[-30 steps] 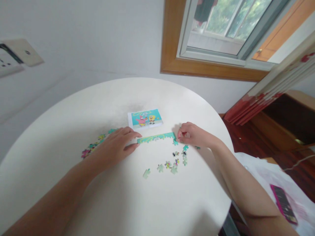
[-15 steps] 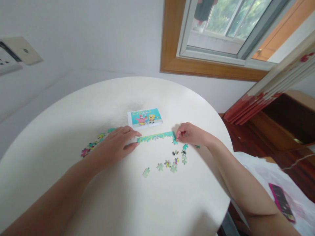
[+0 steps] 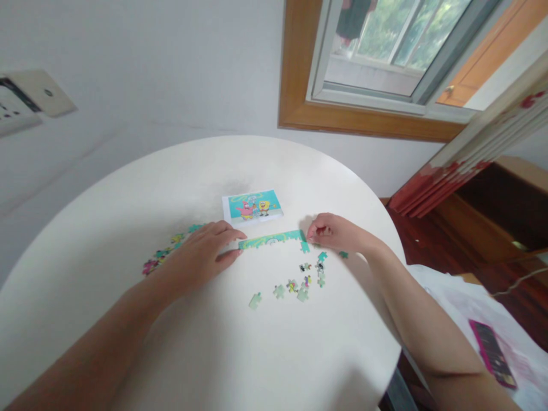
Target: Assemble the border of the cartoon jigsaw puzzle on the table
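Note:
A joined strip of jigsaw pieces [image 3: 274,239], teal with a yellow pattern, lies across the middle of the white round table [image 3: 240,348]. My left hand [image 3: 212,245] rests at its left end, thumb and fingers apart around the corner. At the strip's right end, where a teal piece [image 3: 305,247] extends downward, my right hand [image 3: 327,229] has its fingers curled and pinched close to the edge. Whether anything sits between those fingertips is hidden. Loose puzzle pieces [image 3: 302,294] in pale green, teal and mixed colours are scattered below the strip.
Behind the strip lies a picture card [image 3: 256,206] with cartoon figures. A heap of puzzle pieces [image 3: 156,261] is partly covered by my left hand and forearm. One teal piece [image 3: 343,254] sits beside my right wrist. A pink-edged phone [image 3: 492,351] lies off the table at right.
My right fingertips have shifted slightly up off the teal piece at the strip's right end, showing more of it. My left hand stays in place.

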Demonstrator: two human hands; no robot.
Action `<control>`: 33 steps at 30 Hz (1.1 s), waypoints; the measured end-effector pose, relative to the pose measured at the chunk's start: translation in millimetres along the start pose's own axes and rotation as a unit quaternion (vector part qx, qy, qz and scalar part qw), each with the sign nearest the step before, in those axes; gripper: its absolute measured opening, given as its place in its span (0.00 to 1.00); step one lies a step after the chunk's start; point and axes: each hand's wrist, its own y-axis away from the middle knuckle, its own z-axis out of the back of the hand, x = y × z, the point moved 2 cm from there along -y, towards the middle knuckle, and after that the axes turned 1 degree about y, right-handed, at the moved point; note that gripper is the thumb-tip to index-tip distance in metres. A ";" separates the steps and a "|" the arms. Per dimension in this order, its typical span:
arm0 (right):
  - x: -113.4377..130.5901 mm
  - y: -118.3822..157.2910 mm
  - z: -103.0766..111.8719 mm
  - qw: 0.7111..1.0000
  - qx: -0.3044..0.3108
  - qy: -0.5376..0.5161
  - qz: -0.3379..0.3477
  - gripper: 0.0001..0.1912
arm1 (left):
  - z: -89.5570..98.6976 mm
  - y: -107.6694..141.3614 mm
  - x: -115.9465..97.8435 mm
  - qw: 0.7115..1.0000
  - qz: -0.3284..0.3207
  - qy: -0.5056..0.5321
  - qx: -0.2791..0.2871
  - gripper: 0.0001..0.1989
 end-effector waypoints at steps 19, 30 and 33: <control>-1.8 14.9 19.6 0.999 -0.017 0.030 -0.012 0.09 | -0.1 -0.8 0.1 1.000 0.014 0.003 0.010 0.16; -25.0 51.2 43.1 0.988 0.099 0.091 -0.078 0.14 | -0.1 -0.4 0.7 1.000 0.016 0.003 0.012 0.16; -26.8 54.9 41.3 0.984 0.098 0.108 -0.100 0.14 | -0.4 -0.4 1.0 1.000 0.013 0.002 0.011 0.16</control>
